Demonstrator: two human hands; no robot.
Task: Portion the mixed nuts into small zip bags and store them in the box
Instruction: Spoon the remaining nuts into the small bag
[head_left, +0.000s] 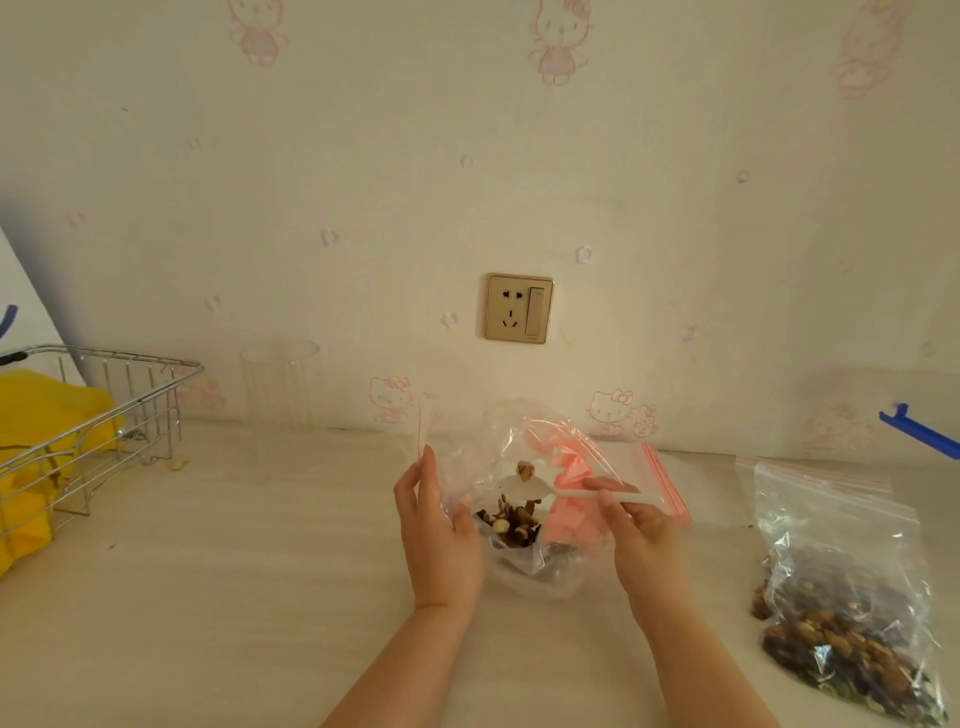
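Small clear zip bag (519, 519) w/ red seal line stands open on the counter, just left of a flat stack of empty zip bags (654, 467). Mixed nuts (511, 522) sit in its bottom; a white plastic spoon (524, 486) w/ a few nuts is inside its mouth. Large zip bag (841, 597), part-full of nuts, lies well right of the small bag.

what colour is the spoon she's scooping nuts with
White, translucent plastic spoon, held in the right hand; clearest in the head view.

Pale table (234, 545) — wire basket (104, 415), nut bag (841, 613), glass (280, 384).
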